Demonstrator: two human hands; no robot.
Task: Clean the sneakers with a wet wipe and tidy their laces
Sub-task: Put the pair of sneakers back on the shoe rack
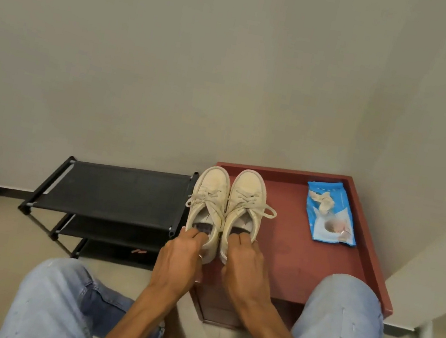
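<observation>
Left sneaker (209, 196) and right sneaker (246, 199) paired, touching, on left part of desk (290, 255), toes far. Laces in bows. Crumpled wipe (322, 201) lies on wipe pack (330, 214), far right. Left hand (180, 253) and right hand (244, 262) each curl fingers round one heel. Judgement: cleaning and lace tidying near done, only final placement left.

Head-worn wide-angle view, facing forward and down, close above red table (304, 257)

text: none legible | wipes pack (330, 214) print: too blurred
</observation>
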